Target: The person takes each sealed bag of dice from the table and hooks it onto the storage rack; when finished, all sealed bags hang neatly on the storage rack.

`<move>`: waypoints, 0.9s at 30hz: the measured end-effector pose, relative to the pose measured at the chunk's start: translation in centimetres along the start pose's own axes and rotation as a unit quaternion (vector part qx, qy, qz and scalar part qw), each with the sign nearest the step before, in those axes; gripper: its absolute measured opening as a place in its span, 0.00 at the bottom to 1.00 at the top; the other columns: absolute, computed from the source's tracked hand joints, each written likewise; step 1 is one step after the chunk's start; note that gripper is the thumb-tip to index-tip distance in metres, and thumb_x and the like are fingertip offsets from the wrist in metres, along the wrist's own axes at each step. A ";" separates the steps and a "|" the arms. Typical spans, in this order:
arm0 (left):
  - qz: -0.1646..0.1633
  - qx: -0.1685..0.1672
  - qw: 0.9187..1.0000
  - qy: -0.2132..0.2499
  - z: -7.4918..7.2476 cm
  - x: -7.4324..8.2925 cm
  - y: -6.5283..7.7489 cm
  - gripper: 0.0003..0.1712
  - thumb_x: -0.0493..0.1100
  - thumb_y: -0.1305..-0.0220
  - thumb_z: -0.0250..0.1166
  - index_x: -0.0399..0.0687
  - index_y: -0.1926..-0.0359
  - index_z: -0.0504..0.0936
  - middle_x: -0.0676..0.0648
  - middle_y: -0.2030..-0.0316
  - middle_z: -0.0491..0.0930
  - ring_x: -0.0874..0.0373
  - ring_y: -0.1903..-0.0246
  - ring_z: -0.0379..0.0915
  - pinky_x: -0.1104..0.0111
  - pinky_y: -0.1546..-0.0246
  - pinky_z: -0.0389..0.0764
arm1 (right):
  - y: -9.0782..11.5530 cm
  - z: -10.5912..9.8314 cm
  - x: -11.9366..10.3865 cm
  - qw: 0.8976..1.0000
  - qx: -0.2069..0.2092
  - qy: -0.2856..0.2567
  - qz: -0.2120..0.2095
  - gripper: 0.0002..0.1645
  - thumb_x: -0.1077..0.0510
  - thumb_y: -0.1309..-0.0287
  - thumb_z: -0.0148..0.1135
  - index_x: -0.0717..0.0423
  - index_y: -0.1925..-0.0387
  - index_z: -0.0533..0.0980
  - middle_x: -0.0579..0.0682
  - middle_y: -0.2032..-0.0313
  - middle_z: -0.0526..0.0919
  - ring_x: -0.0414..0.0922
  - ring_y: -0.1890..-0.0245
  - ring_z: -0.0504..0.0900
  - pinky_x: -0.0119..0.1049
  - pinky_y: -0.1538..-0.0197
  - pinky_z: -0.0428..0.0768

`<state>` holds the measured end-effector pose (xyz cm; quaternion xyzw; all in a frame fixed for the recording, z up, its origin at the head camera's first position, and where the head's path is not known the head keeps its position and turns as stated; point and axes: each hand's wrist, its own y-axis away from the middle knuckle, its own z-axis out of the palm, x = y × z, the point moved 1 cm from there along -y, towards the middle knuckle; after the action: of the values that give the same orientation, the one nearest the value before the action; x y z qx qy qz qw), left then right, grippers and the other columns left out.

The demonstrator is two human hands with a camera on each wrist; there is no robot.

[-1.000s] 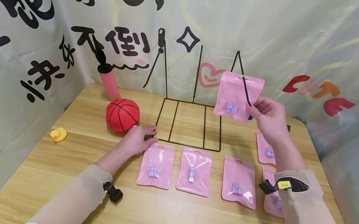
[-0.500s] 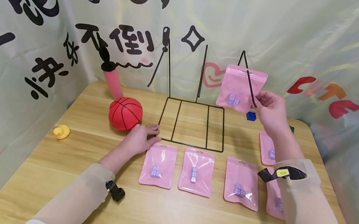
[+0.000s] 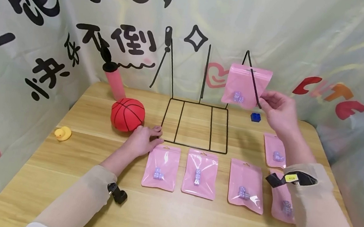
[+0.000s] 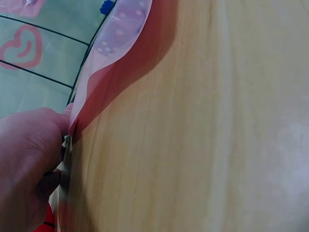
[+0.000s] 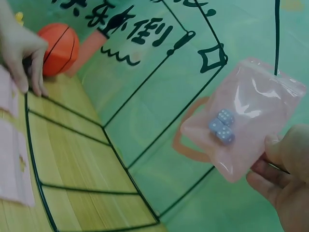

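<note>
My right hand (image 3: 280, 111) pinches the lower right edge of a pink zip bag (image 3: 244, 85) with purple dice (image 5: 222, 126) inside. The bag is at the right hook (image 3: 255, 88) of a black wire rack (image 3: 211, 128); the hook passes through the bag's top and its tip sticks out in front. My left hand (image 3: 142, 139) holds the rack's front left base corner between thumb and fingers. Just beside that thumb lies another pink bag (image 3: 161, 167); in the left wrist view, the bag's edge (image 4: 104, 55) runs close to the fingers.
More pink dice bags lie along the front, a middle one (image 3: 200, 173) and a right one (image 3: 246, 186), with others (image 3: 275, 150) under my right forearm. A red ball (image 3: 128, 115), a pink cylinder (image 3: 115, 79), a yellow duck (image 3: 62, 133) and a blue brick (image 3: 255, 117) surround the rack.
My right hand and the bag have risen slightly, the bag's lower end tilting up and back; the blue brick now shows below it. The left hand stays at the rack corner.
</note>
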<state>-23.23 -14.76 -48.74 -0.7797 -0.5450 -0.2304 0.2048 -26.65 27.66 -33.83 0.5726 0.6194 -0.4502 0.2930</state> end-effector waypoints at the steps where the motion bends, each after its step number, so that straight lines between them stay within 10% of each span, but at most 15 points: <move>1: -0.001 -0.001 1.000 -0.001 0.0 0.0 0.0 0.25 0.49 0.29 0.73 0.42 0.37 0.86 0.45 0.33 0.77 0.47 0.29 0.68 0.52 0.28 0.67 | 0.2 -0.3 -0.1 1.000 -0.001 0.018 0.000 0.16 0.57 0.24 0.62 0.62 0.43 0.81 0.44 0.52 0.87 0.38 0.51 0.82 0.24 0.46 0.79; 11: -0.005 -0.002 1.000 -0.002 -0.4 0.1 0.1 0.24 0.48 0.29 0.73 0.41 0.37 0.85 0.44 0.33 0.77 0.47 0.29 0.69 0.52 0.28 0.68 | 2.6 -4.1 0.5 0.989 -0.061 0.135 0.000 0.27 0.49 0.24 0.63 0.60 0.32 0.76 0.59 0.40 0.83 0.36 0.48 0.81 0.16 0.49 0.77; 27: -0.004 -0.009 1.000 -0.002 -0.3 0.3 0.0 0.24 0.49 0.28 0.72 0.42 0.37 0.85 0.45 0.32 0.76 0.49 0.28 0.68 0.53 0.27 0.66 | 6.7 -8.7 4.9 0.978 -0.102 0.180 0.041 0.29 0.49 0.24 0.64 0.63 0.33 0.75 0.65 0.40 0.81 0.21 0.56 0.75 0.13 0.57 0.76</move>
<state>-23.20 -14.66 -48.35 -0.7798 -0.5466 -0.2341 0.1957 -19.69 37.18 -35.95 0.6359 0.6808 -0.2619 0.2521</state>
